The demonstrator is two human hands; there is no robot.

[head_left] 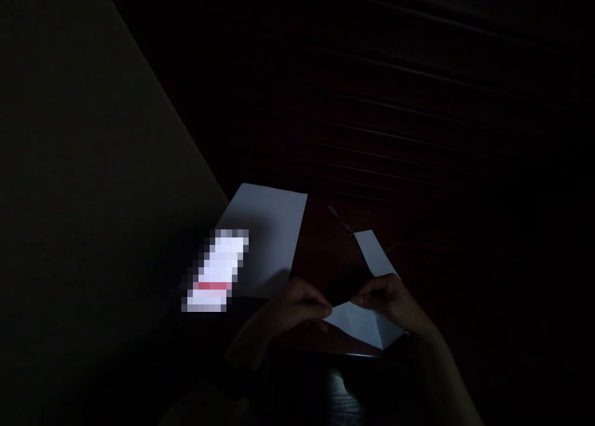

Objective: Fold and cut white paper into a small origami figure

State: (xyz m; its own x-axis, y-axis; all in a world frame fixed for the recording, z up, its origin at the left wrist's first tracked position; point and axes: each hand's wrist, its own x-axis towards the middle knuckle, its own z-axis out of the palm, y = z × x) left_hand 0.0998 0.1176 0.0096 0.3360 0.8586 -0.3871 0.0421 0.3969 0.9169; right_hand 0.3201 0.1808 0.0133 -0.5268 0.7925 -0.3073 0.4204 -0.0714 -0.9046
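The left hand (297,305) pinched the left corner of a folded paper (357,323) between thumb and fingers; the right hand (390,296) gripped its upper edge, so each grip was closed on it. The paper was near the worktop's front edge, with a strip, apparently part of it, running past the right hand towards the far side.

A crooked crease seemed the likeliest fault, since dim light and the hands' shadows hid the edges. Uneven pull could have torn the pinched corner. A thin pen (341,219), close by the strip's far end, might have been knocked by a sweep of the paper.

The worktop (320,246) was dark reddish and faintly glossy. Towards its left side lay a blank sheet (274,234), overlapped by a bright, blurred phone (218,271). A plain wall (83,122) rose at left; dark panelling (395,66) stood beyond the far edge.
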